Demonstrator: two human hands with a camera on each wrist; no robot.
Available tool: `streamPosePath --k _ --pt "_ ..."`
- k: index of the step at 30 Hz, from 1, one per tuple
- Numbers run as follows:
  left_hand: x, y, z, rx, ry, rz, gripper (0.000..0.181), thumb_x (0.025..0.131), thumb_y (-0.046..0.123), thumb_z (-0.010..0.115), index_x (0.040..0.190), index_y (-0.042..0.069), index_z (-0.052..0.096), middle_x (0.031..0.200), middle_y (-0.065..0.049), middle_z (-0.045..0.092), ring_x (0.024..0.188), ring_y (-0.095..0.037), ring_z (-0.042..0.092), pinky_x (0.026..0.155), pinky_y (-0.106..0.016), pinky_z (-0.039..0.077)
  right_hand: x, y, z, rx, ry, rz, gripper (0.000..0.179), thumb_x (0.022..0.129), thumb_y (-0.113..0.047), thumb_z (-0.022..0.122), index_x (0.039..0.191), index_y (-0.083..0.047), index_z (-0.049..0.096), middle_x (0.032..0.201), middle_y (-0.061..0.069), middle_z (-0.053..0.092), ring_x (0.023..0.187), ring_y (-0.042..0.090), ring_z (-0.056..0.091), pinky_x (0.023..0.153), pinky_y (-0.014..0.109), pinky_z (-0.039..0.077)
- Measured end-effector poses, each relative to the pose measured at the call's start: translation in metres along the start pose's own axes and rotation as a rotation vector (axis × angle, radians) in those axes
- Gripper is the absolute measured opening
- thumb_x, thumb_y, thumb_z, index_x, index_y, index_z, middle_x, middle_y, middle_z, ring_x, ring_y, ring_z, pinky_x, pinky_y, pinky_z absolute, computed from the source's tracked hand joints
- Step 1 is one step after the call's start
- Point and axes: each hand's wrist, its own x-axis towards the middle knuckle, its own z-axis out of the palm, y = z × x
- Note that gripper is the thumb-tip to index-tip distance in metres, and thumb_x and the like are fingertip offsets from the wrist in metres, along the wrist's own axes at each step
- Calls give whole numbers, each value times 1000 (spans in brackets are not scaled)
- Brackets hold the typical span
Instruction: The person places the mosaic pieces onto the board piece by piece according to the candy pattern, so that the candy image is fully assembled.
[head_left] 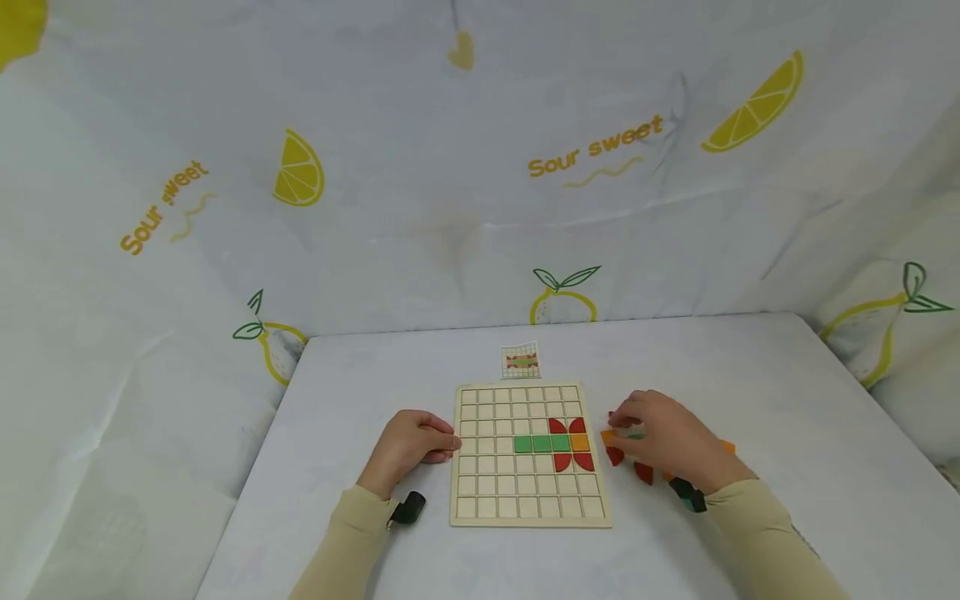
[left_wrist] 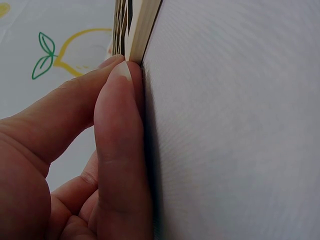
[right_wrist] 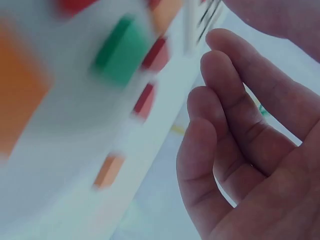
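Observation:
A pale wooden grid board (head_left: 486, 487) lies flat on the table. Three green squares (head_left: 542, 443), an orange square (head_left: 579, 442) and several red quarter-round pieces (head_left: 582, 461) sit in its cells on the right side. My left hand (head_left: 411, 446) pinches the board's left edge; the left wrist view shows thumb (left_wrist: 119, 115) and forefinger tips at its corner. To the right of the board, my right hand (head_left: 663, 437) hovers over loose pieces, fingers loosely bent with nothing visible between them. It partly hides the pieces in the head view.
A small pattern card (head_left: 521, 361) lies beyond the board's far edge. Loose pieces around the right hand include a red one (head_left: 643, 472), a green block (right_wrist: 121, 52) and an orange block (right_wrist: 108, 170). A white cloth with lemon prints hangs behind the table (head_left: 337, 375).

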Motion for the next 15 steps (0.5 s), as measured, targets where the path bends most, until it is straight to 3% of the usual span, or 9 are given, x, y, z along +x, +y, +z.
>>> streamPosePath --k 5,10,15 --pt "-1 0 -1 1 -1 2 26 87 14 91 105 2 78 91 -9 82 73 -11 77 72 -25 66 -10 18 -6 22 -22 76 22 88 -25 87 107 -16 81 106 0 70 102 23 64 88 47 62" --pt "0 0 -2 0 2 3 26 86 14 92 104 2 78 91 -8 82 73 -11 77 72 -25 66 -16 26 -9 24 -37 88 27 88 -24 88 112 -13 81 117 7 73 110 30 65 99 58 60" --pt "1 -1 -1 -5 -7 3 26 87 14 91 105 2 78 93 -9 82 74 -11 77 72 -25 66 -19 33 -7 11 -36 96 28 88 -23 89 112 -12 80 115 5 73 107 28 64 98 58 61"
